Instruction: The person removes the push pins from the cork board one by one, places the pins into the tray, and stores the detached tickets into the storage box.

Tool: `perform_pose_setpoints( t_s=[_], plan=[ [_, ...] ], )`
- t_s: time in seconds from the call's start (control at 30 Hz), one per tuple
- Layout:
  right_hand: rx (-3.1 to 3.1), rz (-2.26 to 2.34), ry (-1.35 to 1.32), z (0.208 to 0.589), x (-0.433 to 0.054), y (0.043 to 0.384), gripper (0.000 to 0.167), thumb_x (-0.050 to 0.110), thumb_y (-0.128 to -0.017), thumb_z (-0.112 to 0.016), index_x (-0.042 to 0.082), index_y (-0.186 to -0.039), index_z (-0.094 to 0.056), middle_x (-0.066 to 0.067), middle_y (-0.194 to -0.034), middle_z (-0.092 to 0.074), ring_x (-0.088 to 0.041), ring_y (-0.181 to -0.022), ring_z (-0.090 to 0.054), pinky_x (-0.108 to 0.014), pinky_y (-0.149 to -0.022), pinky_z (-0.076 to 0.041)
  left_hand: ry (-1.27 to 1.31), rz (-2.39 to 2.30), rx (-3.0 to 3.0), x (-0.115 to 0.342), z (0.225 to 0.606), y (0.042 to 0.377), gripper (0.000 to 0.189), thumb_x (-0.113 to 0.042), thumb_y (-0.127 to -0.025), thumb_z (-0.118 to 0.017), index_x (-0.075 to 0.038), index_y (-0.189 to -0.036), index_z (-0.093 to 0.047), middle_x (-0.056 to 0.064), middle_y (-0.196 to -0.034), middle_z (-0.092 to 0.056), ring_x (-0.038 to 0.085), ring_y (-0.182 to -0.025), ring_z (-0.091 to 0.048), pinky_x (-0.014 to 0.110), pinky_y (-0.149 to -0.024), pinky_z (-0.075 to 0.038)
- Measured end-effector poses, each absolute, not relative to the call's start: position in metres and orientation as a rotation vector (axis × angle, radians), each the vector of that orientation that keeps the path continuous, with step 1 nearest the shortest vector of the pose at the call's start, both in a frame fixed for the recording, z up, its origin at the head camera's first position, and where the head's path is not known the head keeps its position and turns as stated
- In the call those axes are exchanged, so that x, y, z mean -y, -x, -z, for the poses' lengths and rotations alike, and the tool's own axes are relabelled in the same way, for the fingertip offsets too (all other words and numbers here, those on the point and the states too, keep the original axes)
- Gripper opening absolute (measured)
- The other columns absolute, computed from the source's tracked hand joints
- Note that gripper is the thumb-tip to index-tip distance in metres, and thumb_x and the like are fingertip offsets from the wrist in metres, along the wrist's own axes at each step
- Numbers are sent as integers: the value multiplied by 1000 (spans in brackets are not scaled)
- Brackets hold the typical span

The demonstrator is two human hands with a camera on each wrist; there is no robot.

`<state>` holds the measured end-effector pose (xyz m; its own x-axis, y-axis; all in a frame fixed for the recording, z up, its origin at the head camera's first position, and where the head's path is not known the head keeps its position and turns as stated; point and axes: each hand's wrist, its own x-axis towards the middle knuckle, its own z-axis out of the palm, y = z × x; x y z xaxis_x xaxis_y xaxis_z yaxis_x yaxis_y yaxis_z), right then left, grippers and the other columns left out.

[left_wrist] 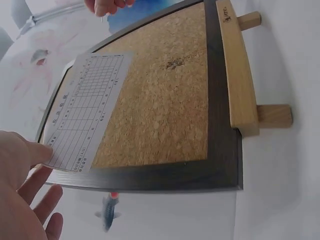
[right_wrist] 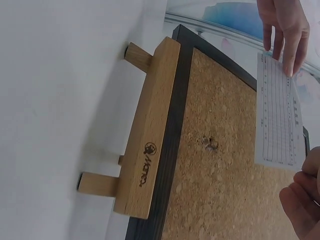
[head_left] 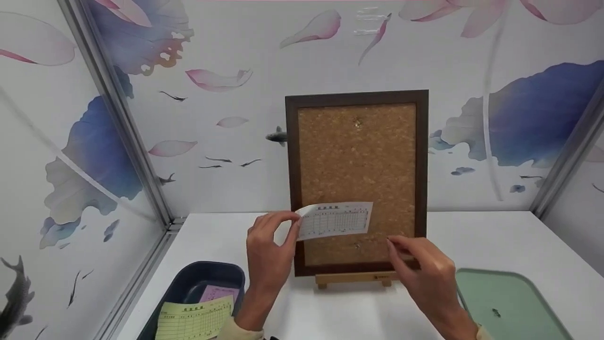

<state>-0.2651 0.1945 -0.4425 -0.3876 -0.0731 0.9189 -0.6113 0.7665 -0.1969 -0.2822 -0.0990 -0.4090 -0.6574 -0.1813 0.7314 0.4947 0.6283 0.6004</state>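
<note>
My left hand [head_left: 271, 248] pinches the left edge of a white printed form [head_left: 337, 221], its upper left corner curling. The form overlaps the lower part of a framed cork board [head_left: 354, 165], which stands on a wooden easel [head_left: 354, 278]. In the left wrist view, the thumb lies on the form [left_wrist: 90, 115] near a corner. My right hand [head_left: 424, 269] is before the board's lower right, thumb and forefinger pressed together. A tiny pin-like thing [left_wrist: 102, 19] shows at its fingertips in the left wrist view, mostly hidden by the fingers.
A dark blue bin [head_left: 207, 267] at left holds a yellow form [head_left: 196, 318] and a pink form [head_left: 219, 293]. At right lies a green tray [head_left: 524, 297] with a small metallic item [head_left: 496, 312]. Small shiny spots [head_left: 357, 123] mark the cork's top and bottom. Walls enclose the table.
</note>
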Motion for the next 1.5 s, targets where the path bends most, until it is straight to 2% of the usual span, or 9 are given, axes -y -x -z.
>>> perform_pose_setpoints(
  t_s=[0.4,0.53,0.63,0.77,0.9,1.07,1.23,1.37,1.5],
  plan=[
    [1886,-613,-505,455,-244,254,33,-6,-72,-88,10,-101,-84,1,-87,-80,-13,-73,-75,-5,-79,-54,186,871,2144,162,413,248,18,-14,-91,-89,-20,-107,-82,-7,-103,-80,12,-100,-70,43,-91,-51],
    [1939,-617,-447,461,-263,250,33,-5,-75,-87,11,-103,-84,1,-89,-80,-2,-77,-72,-3,-78,-52,150,849,2186,182,413,236,18,-11,-91,-89,-19,-106,-81,-5,-101,-80,14,-95,-70,44,-93,-52],
    [1979,-652,-396,465,-278,246,30,-6,-77,-86,10,-103,-84,-2,-89,-81,16,-83,-66,-1,-77,-50,93,848,2245,194,414,227,18,-11,-92,-88,-20,-106,-81,-4,-102,-79,13,-95,-70,43,-93,-56],
    [2020,-676,-317,472,-295,241,28,-6,-79,-87,8,-103,-84,-7,-88,-81,32,-90,-53,2,-75,-48,22,867,2333,210,417,216,17,-12,-94,-86,-22,-106,-80,-5,-101,-77,9,-90,-70,33,-80,-61],
    [2025,-669,-261,478,-314,239,27,-6,-78,-88,7,-102,-84,-10,-86,-82,36,-91,-49,3,-73,-45,-43,860,2406,228,416,204,16,-13,-95,-85,-24,-105,-79,-7,-96,-75,6,-81,-68,24,-72,-57],
    [2059,-626,-179,490,-342,240,20,-3,-78,-88,6,-96,-84,-11,-80,-80,39,-85,-45,3,-67,-44,-165,841,2427,255,414,192,14,-12,-94,-85,-21,-103,-80,-4,-95,-77,9,-76,-67,21,-67,-54],
    [2177,-587,-44,498,-366,239,12,3,-80,-88,6,-89,-81,-10,-72,-78,36,-68,-41,0,-56,-41,-272,808,2433,283,419,187,10,-16,-95,-84,-16,-104,-80,5,-101,-82,16,-79,-75,24,-66,-56],
    [2276,-552,9,502,-378,236,8,7,-83,-87,6,-87,-80,-8,-70,-76,18,-57,-52,-4,-53,-38,-332,743,2511,297,427,184,14,-18,-95,-83,-11,-106,-80,14,-104,-82,21,-75,-75,32,-64,-56],
    [2402,-518,47,503,-385,233,8,9,-84,-86,6,-87,-79,-5,-70,-76,-1,-56,-59,-15,-53,-40,-348,673,2552,303,436,182,16,-14,-93,-82,-9,-107,-79,12,-93,-78,20,-70,-73,36,-64,-55]
  ],
)
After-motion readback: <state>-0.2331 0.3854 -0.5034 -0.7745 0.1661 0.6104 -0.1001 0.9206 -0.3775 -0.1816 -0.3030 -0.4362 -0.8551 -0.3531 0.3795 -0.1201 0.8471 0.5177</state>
